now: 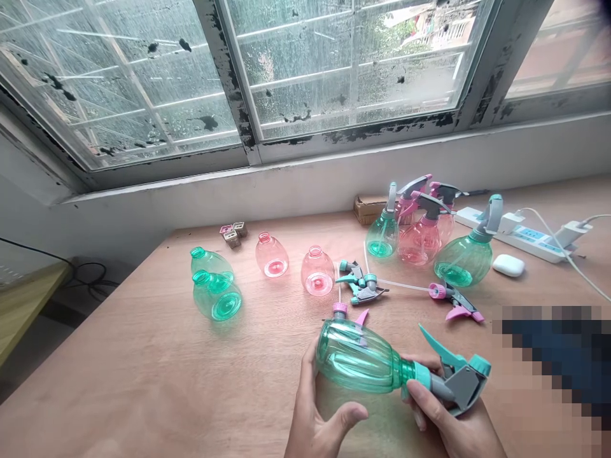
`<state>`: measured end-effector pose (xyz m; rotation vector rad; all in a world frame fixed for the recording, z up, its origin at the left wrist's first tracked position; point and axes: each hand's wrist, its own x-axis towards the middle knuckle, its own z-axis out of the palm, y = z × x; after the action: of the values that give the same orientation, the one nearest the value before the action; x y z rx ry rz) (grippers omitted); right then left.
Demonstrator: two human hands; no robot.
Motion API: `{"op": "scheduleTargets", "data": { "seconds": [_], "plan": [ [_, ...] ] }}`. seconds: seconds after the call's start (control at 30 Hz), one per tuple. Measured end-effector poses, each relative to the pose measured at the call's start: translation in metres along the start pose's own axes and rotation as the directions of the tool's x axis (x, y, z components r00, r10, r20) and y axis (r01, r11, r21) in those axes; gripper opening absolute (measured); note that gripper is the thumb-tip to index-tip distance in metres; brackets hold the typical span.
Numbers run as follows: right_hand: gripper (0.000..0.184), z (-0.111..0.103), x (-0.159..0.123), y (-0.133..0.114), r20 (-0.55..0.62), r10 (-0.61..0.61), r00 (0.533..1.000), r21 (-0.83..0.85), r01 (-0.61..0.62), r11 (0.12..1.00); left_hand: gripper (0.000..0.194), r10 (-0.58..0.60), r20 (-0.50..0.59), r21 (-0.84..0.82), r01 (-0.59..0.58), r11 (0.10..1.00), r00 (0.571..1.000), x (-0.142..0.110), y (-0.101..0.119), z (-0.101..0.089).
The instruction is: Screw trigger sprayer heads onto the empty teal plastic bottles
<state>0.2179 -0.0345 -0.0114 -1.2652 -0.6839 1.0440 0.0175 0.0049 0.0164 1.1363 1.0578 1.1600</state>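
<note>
A green spray bottle (358,359) lies on its side between my hands near the table's front edge. My left hand (317,420) is curled around the bottle's round body. My right hand (449,413) is closed on its neck and the teal and grey trigger head (461,378) fitted to it. Just behind the bottle lies a pink trigger head (351,313).
On the wooden table (143,369) lie two green empty bottles (214,286), two pink empty bottles (296,264), loose trigger heads (360,283), and several assembled sprayers (424,232) at the back right. A power strip (525,238) and white earbud case (508,265) sit far right.
</note>
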Motion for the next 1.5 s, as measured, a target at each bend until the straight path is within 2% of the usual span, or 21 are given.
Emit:
{"op": "scheduleTargets", "data": {
  "seconds": [0.17, 0.33, 0.5, 0.63, 0.77, 0.93, 1.13, 1.3, 1.5],
  "plan": [
    [0.035, 0.0, -0.002, -0.001, 0.014, 0.005, 1.0, -0.041, -0.005, 0.999, 0.078, -0.054, -0.067, -0.058, 0.05, 0.997, 0.996, -0.001, 0.001, 0.001],
    [0.037, -0.002, -0.001, -0.001, 0.02, 0.001, 1.0, -0.042, 0.0, 0.999, 0.075, -0.092, -0.119, -0.127, 0.077, 0.989, 0.989, -0.001, 0.006, 0.005],
    [0.037, 0.001, 0.0, -0.002, 0.009, 0.006, 1.0, 0.015, -0.006, 1.0, 0.073, -0.028, -0.069, -0.083, 0.022, 0.996, 0.997, 0.0, -0.004, 0.004],
    [0.038, 0.002, 0.0, -0.002, 0.002, 0.01, 1.0, -0.002, -0.01, 1.0, 0.078, -0.004, -0.088, -0.041, 0.001, 0.999, 0.996, 0.0, -0.012, 0.0],
    [0.038, 0.002, 0.0, -0.001, -0.007, 0.0, 1.0, -0.002, 0.0, 1.0, 0.086, -0.015, -0.109, -0.041, 0.01, 0.999, 0.994, -0.002, -0.008, 0.003],
    [0.043, 0.001, 0.0, 0.0, -0.007, 0.017, 1.0, -0.007, -0.017, 1.0, 0.074, -0.065, -0.119, -0.124, 0.05, 0.991, 0.991, -0.002, 0.001, 0.005],
    [0.048, 0.003, 0.0, -0.001, -0.012, 0.027, 1.0, -0.063, -0.028, 0.998, 0.067, 0.029, -0.062, 0.025, -0.028, 0.999, 0.998, 0.005, -0.003, 0.001],
    [0.049, 0.005, 0.0, -0.003, -0.021, 0.017, 1.0, -0.065, -0.019, 0.998, 0.068, 0.02, -0.06, 0.028, -0.018, 0.999, 0.998, 0.006, -0.007, 0.0],
    [0.045, 0.005, 0.001, -0.003, -0.033, 0.011, 0.999, -0.04, -0.013, 0.999, 0.072, -0.002, -0.067, 0.041, 0.004, 0.999, 0.998, 0.002, -0.002, 0.004]
  ]
}}
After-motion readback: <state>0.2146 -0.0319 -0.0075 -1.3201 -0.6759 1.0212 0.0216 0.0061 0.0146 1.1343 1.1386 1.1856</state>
